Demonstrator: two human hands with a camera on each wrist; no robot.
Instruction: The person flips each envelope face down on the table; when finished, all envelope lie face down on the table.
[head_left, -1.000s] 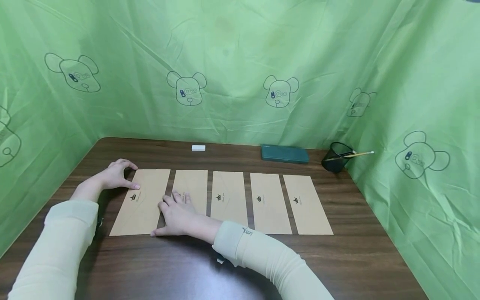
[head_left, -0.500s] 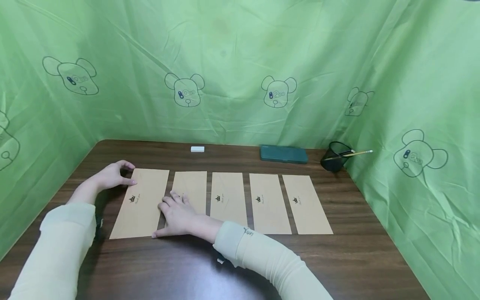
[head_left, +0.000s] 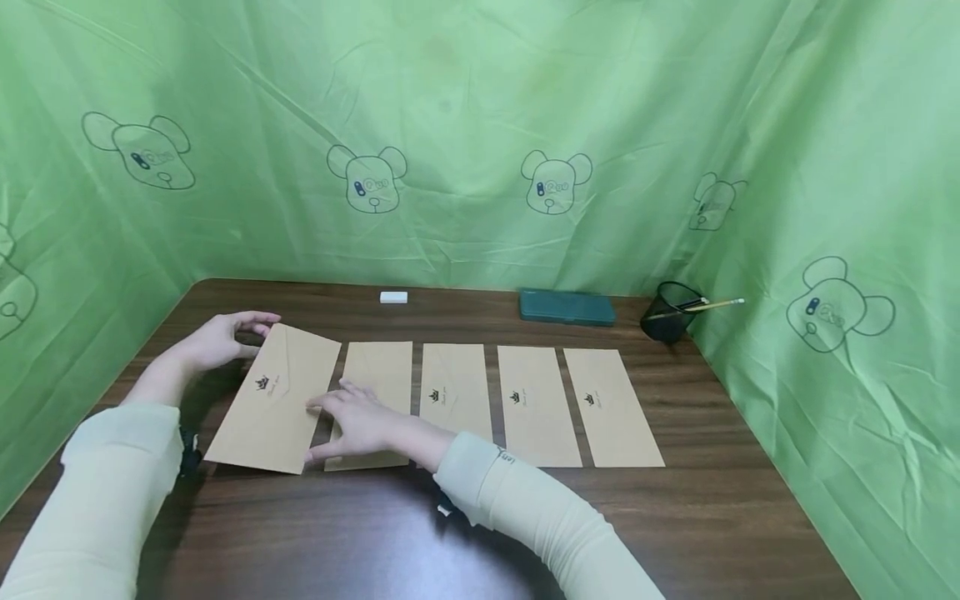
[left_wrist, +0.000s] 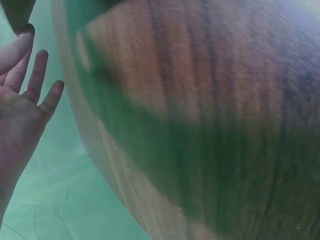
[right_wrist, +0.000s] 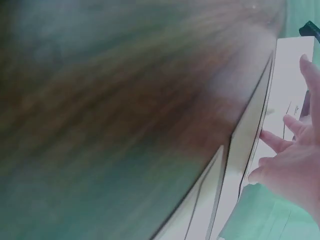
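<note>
Several tan envelopes with a small black crown print lie in a row on the dark wooden table (head_left: pixel 480 533). The leftmost envelope (head_left: pixel 262 425) is tilted, its left side raised. My left hand (head_left: pixel 217 342) pinches its upper left edge between thumb and fingers; in the left wrist view that hand (left_wrist: pixel 25 95) touches a dark corner at the top left. My right hand (head_left: pixel 363 423) spreads over the second envelope (head_left: pixel 386 362), thumb near the first one's lower right edge. In the right wrist view the right hand (right_wrist: pixel 295 155) has its fingers extended over a pale envelope (right_wrist: pixel 290 65).
Three more envelopes, the middle one (head_left: pixel 456 375) among them, lie to the right. At the back are a white block (head_left: pixel 393 297), a dark green case (head_left: pixel 567 307) and a black mesh cup (head_left: pixel 666 321) holding pencils. Green curtain (head_left: pixel 465 83) surrounds the table.
The leftmost envelope's left side has come up off the table with my left hand. My right hand has shifted slightly, its fingers drawn back from that envelope's right edge.
</note>
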